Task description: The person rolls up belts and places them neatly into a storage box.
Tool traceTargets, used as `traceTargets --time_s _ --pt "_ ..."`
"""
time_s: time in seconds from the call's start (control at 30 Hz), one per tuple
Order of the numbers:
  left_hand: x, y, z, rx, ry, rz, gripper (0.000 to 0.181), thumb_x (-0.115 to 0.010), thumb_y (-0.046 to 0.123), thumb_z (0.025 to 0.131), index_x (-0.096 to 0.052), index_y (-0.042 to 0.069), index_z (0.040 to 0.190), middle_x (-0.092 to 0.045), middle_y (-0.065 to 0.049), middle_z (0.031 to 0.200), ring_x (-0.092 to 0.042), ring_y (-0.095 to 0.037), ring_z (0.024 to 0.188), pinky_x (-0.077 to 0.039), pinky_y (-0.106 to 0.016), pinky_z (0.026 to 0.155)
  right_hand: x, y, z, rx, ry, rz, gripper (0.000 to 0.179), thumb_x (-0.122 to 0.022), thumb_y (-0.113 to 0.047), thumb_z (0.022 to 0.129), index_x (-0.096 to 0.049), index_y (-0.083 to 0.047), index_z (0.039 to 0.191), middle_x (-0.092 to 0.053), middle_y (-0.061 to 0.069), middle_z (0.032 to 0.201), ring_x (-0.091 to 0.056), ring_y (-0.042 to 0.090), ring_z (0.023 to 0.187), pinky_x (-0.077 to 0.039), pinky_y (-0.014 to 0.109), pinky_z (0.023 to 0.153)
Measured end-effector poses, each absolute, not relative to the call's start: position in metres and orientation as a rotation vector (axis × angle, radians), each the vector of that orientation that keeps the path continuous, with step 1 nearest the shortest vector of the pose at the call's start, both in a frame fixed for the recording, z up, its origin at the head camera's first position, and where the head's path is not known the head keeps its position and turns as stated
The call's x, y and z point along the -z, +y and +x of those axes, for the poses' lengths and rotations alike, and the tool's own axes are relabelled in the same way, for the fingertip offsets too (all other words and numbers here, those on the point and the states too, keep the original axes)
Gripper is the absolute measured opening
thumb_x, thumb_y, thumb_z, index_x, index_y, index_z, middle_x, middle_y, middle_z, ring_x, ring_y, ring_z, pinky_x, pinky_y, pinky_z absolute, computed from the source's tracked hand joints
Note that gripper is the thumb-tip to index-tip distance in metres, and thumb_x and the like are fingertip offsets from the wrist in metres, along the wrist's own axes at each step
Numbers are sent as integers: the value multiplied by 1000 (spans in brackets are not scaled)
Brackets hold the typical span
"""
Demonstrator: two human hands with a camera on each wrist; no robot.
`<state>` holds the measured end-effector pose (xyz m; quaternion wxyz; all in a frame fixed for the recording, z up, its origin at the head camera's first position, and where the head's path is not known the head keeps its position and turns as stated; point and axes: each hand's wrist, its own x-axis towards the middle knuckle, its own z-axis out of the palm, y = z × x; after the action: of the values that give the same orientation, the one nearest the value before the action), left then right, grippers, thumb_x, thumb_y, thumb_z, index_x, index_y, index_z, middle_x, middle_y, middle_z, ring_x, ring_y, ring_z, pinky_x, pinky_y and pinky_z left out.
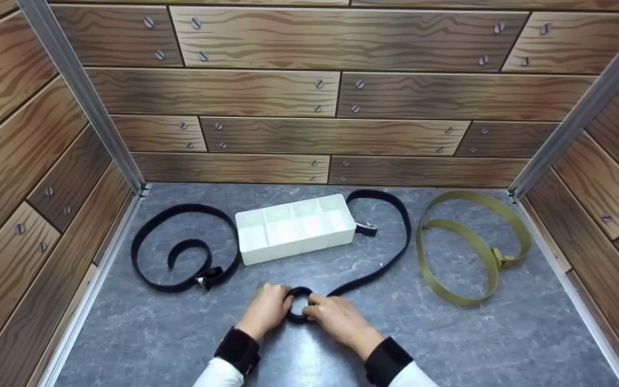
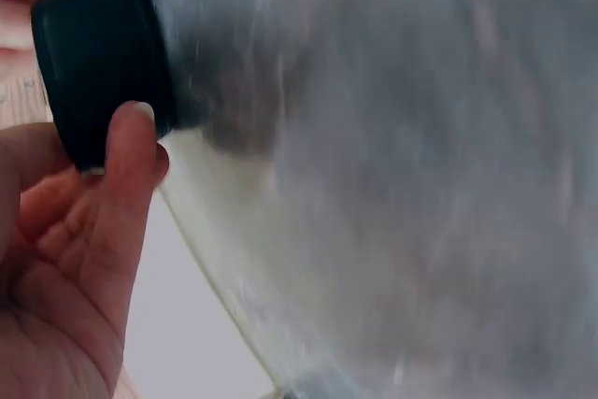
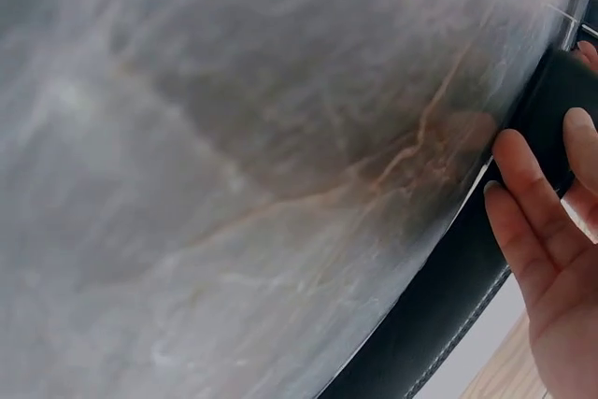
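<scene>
A black belt point(image 1: 407, 228) curves from the back right of the tray to the front, where one end is rolled into a small coil point(image 1: 299, 290) standing on its edge. My left hand point(image 1: 266, 305) pinches the coil's left side between thumb and fingers. On the right side, my right hand point(image 1: 342, 320) grips the coil where the loose length runs out. The left wrist view has the coil point(image 2: 103, 63) between thumb and fingertips. In the right wrist view, stitching shows along the belt strap point(image 3: 439, 315) next to the right fingers point(image 3: 523, 240).
Behind the hands stands a white tray point(image 1: 294, 248) with several compartments, the belt's metal buckle point(image 1: 365, 228) at its right end. Another black belt point(image 1: 136, 247) lies looped at left, an olive belt point(image 1: 422, 258) at right. Wood-patterned walls point(image 1: 266, 134) enclose the grey surface point(image 1: 153, 333).
</scene>
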<state>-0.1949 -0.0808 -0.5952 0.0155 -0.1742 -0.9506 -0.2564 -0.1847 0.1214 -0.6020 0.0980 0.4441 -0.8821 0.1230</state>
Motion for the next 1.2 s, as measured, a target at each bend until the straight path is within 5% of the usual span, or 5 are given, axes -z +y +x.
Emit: traceTargets --time_s 0.3,0.53,0.8,1.0,1.2 --pt "594 -67 -186 792 -2881 -290 15 -74 13 77 -65 12 65 -65 -3 66 -62 -22 60 -48 -35 54 602 120 -182 -335 -2570 1305 5 -72 -24 87 -72 -20 89 -56 -5 82 -51 12 56 -38 23 49" --pt "594 -71 -193 694 -2898 -430 24 -70 7 76 -57 16 58 -64 -2 68 -63 -29 64 -47 -41 53 602 130 -183 -382 -2598 1318 11 -70 -21 89 -73 -22 99 -63 -8 93 -58 9 68 -42 25 58" --pt "593 -78 -198 660 -2939 -619 11 -72 9 82 -70 15 74 -61 4 74 -61 -22 69 -49 -37 60 602 133 -185 -370 -2608 1323 7 -69 -24 88 -73 -23 94 -64 -8 93 -58 11 67 -41 25 58" --pt "591 -72 -189 736 -2919 -377 6 -75 14 80 -74 12 75 -70 -5 74 -66 -27 67 -50 -39 58 601 129 -183 -380 -2595 1320 5 -72 -25 86 -74 -23 90 -62 -7 86 -53 13 60 -37 25 54" --pt "588 -67 -181 797 -2935 -217 15 -76 12 75 -65 10 65 -64 -7 65 -62 -26 60 -48 -39 54 601 128 -180 -353 -2591 1295 5 -73 -25 86 -74 -24 90 -61 -8 84 -52 11 59 -38 25 53"
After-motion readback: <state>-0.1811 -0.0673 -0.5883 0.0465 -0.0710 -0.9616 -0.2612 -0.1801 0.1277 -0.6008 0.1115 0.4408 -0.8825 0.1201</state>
